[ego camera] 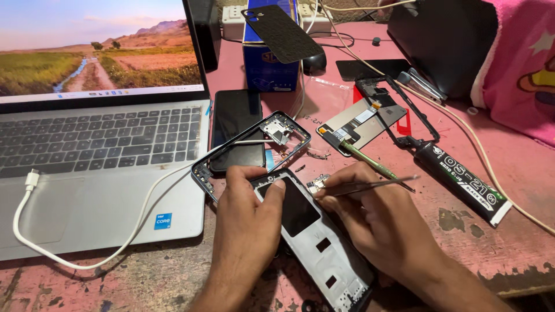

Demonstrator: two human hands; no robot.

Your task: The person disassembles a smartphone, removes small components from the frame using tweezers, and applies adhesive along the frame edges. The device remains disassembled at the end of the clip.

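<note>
Left hand (250, 215) presses the grey metal phone frame (315, 242) near the pink table's (520, 173) front edge; right hand (370, 214) pinches thin steel tweezers (370, 185), crowded by parts.

I see a silver-grey metal phone mid-frame w/ black rectangular cut-out (315, 237), lying flat, diagonal on the pink tabletop, top end up-left. Thin metal tweezers (370, 185) lie nearly horizontal, tips at a small gold-and-silver circuit piece (316, 184) by the frame's upper right corner.
</note>
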